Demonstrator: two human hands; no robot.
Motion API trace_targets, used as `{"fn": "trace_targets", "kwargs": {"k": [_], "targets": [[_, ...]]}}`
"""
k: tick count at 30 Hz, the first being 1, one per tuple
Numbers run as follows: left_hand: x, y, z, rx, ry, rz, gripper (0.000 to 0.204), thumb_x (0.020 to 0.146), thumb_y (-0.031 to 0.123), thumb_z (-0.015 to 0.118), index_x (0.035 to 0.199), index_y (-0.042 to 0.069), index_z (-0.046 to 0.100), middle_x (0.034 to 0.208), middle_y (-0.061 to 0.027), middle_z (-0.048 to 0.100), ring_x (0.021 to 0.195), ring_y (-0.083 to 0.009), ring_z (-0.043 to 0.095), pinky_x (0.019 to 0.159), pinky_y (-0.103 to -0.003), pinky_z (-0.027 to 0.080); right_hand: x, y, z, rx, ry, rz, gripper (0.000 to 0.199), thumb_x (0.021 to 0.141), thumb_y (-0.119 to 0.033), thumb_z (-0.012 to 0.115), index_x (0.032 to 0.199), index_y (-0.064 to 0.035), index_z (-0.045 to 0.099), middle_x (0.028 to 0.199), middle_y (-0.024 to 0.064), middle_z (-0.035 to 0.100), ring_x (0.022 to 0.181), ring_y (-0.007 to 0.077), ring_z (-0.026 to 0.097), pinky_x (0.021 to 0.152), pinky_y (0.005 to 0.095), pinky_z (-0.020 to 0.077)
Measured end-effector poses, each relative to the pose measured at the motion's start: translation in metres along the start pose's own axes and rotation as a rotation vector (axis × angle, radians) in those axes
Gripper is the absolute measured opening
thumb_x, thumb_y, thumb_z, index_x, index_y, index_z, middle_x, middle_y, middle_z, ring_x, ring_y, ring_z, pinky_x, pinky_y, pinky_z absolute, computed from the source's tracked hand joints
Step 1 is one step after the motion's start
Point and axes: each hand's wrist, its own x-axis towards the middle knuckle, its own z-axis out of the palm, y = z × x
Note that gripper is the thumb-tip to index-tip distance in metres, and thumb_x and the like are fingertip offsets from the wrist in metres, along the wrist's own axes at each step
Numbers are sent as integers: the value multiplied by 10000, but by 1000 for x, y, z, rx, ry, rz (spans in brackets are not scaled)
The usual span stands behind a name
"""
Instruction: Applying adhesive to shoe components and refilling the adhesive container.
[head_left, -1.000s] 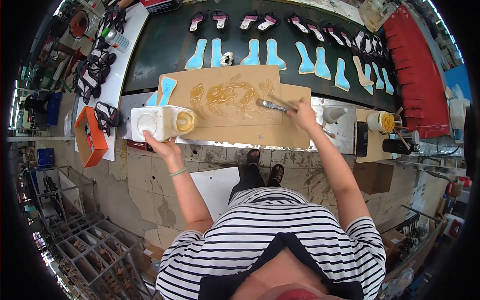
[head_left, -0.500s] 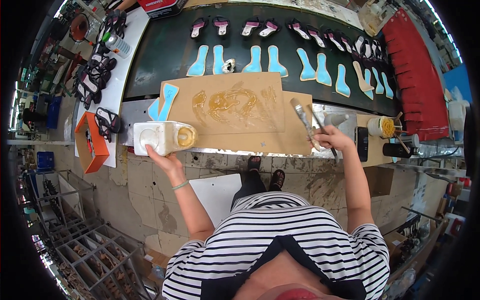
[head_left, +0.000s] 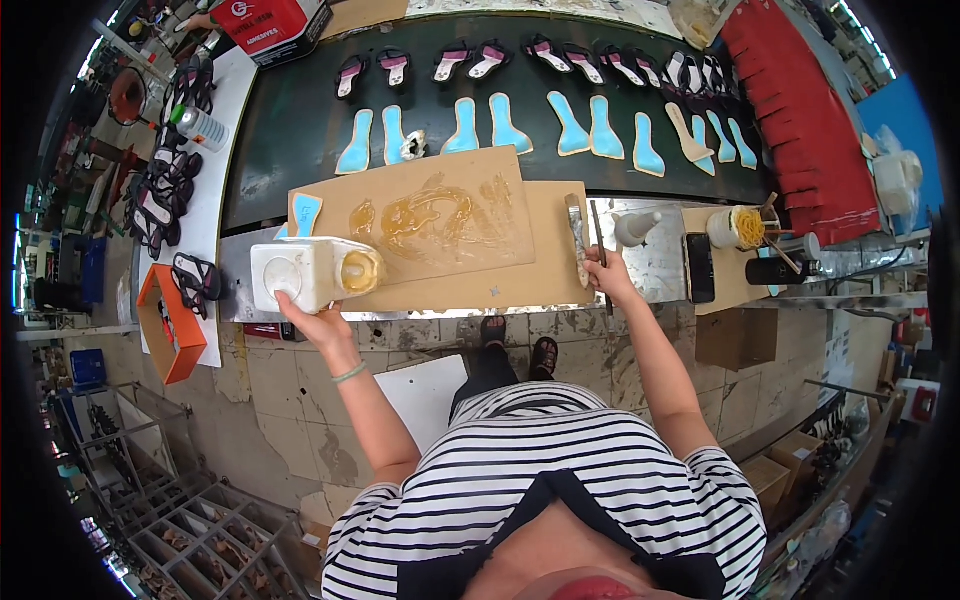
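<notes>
My left hand (head_left: pixel 318 322) grips a white plastic glue jug (head_left: pixel 305 275) lying on its side at the bench's near left, its glue-smeared mouth facing right. In front of it lies a brown board (head_left: pixel 440 225) smeared with amber glue. My right hand (head_left: pixel 606 277) holds the handle of a brush (head_left: pixel 578 235), whose bristles point away over the board's right end. A thin stick (head_left: pixel 598 232) lies just beside the brush. A light blue insole piece (head_left: pixel 304 212) rests on the board's left corner.
Blue insoles (head_left: pixel 505 125) and sandal soles (head_left: pixel 487 58) lie in rows on the dark belt (head_left: pixel 290 140) beyond. A squeeze bottle (head_left: pixel 636 227), phone (head_left: pixel 698 267) and rubber-band tub (head_left: pixel 738 227) stand right. Red sheet (head_left: pixel 805 110) far right; orange box (head_left: pixel 172 330) and black sandals (head_left: pixel 165 190) left.
My right hand drew the brush off the glue patch to the board's right end and lowered it there. The jug in my left hand shifted slightly right; the blue piece lies further left.
</notes>
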Motion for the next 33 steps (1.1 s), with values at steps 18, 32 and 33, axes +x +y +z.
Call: {"fn": "trace_targets", "kwargs": {"k": [18,32,33], "targets": [[-10,15,-20,28,32,61,775,826,642,468,1413,153,342,1424,-87,386,1291,-299,388,973,-517,372,21,-42,-10,74,74,-2,124,876,-136,568,931,-28,542,687,20,519,500,96,478,432,260,405],[-5,12,-20,6,8,34,733,849,608,476,1403,146,350,1414,-94,397,1269,-305,417,963,-526,396,57,-35,63,-876,382,-393,410,720,-134,732,1105,-30,640,730,163,651,692,309,646,655,394,510],[-5,13,-21,6,27,46,733,849,608,476,1403,146,350,1414,-94,397,1269,-305,417,963,-526,396,58,-37,71,-881,392,-407,375,720,-126,730,1072,-25,647,744,170,652,713,323,649,658,403,510]]}}
